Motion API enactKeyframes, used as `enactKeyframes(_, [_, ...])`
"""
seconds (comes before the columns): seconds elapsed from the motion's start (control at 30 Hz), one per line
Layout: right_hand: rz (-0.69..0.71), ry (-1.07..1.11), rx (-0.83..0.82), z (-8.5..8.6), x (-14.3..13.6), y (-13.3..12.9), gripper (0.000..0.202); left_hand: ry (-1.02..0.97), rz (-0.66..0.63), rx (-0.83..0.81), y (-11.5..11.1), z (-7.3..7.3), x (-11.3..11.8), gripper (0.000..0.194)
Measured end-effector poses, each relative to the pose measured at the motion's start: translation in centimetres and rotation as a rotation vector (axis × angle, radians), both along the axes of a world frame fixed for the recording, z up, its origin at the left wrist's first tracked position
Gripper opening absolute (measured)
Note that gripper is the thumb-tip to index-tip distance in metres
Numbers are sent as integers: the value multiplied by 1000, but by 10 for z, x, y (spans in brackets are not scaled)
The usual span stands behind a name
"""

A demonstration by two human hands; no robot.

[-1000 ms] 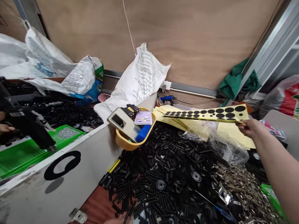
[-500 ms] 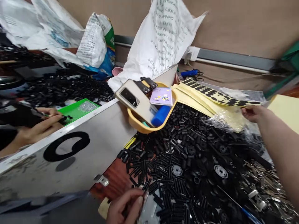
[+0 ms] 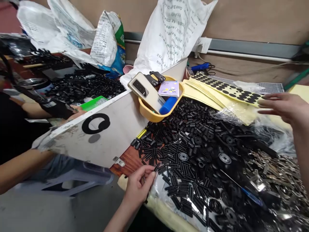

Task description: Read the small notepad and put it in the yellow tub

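Clutter covers the workbench [image 3: 125, 159]: a wide heap of small black plastic tubes [image 3: 183, 141] spreads from the middle to the near edge, with black wheels [image 3: 224, 158] mixed in and a drift of bright metal clips [image 3: 272, 174] on the right.

The left hand [image 3: 137, 187], at the near edge, has its fingers curled down onto the fringe of the tubes, thumb and fingertips pinched close as if on 1 piece; whether a tube is actually between them I cannot tell. It sits where the heap thins out, which makes single pieces easier to pick.

The right hand [image 3: 282, 106] is spread open at the far right, fingers loose, holding nothing. Its fingertips lie just at the right end of the yellow sheet of black round pads [image 3: 229, 88], which rests on top of a stack of plain yellow sheets [image 3: 207, 96], laid flat clear of the loose parts. Crumpled clear plastic [image 3: 231, 114] lies between the stack and the tubes.

A yellow bowl [image 3: 147, 114] sits at the far side of the heap, propped against a white board [image 3: 108, 132] that stands as a divider; it holds a phone [image 3: 143, 90], a small purple card [image 3: 169, 88] and a blue cylinder [image 3: 167, 104], presumably kept there out of the parts. A screwdriver [image 3: 243, 190] lies on the heap, near right.

Left of the divider, another person's arm [image 3: 21, 169] reaches in beside a green tray [image 3: 94, 103], with more black parts beyond. White printed sacks [image 3: 169, 35] lean against the far wall.
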State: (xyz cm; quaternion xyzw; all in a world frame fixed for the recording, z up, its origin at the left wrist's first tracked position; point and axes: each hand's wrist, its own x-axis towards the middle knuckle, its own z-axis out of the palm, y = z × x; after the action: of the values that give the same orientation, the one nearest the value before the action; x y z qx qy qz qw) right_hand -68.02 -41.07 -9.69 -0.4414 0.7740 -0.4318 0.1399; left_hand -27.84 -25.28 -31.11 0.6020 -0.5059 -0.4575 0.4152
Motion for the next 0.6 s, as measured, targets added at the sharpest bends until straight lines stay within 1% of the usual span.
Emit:
enactKeyframes(0.03, [68, -170, 42, 4, 12, 14, 40, 14, 1, 2, 0, 3, -1, 35])
enactKeyframes(0.07, [185, -321, 43, 7, 25, 30, 34, 31, 2, 3, 1, 6, -1, 35])
enactKeyframes(0.13, [467, -467, 29, 11, 53, 67, 28, 70, 3, -4, 4, 12, 0, 35])
enactKeyframes(0.17, [612, -493, 12, 12, 65, 87, 30, 89, 1, -13, 5, 13, 1, 35])
enactKeyframes(0.2, [740, -489, 2, 11, 76, 108, 36, 102, -6, -26, 7, 14, 2, 34])
enactKeyframes(0.23, [821, -465, 15, 9, 84, 129, 42, 112, -11, -46, 8, 14, 4, 34])
enactKeyframes(0.27, [869, -435, 62, 5, 90, 151, 43, 120, -17, -68, 9, 14, 6, 33])
enactKeyframes(0.3, [900, -414, 122, -1, 94, 171, 43, 124, -23, -93, 9, 14, 8, 32])
enactKeyframes(0.37, [931, -432, 217, -19, 97, 210, 39, 122, -35, -137, 11, 15, 10, 31])
enactKeyframes(0.43, [949, -543, 284, -44, 94, 245, 34, 113, -40, -165, 16, 24, 9, 29])
enactKeyframes(0.5, [912, -681, 342, -71, 90, 277, 33, 128, -46, -193, 30, 40, 7, 29])
enactKeyframes(0.57, [825, -768, 374, -97, 87, 305, 32, 201, -91, -206, 53, 59, 8, 31])
enactKeyframes(0.6, [775, -803, 377, -109, 86, 318, 32, 255, -140, -188, 67, 68, 11, 35])
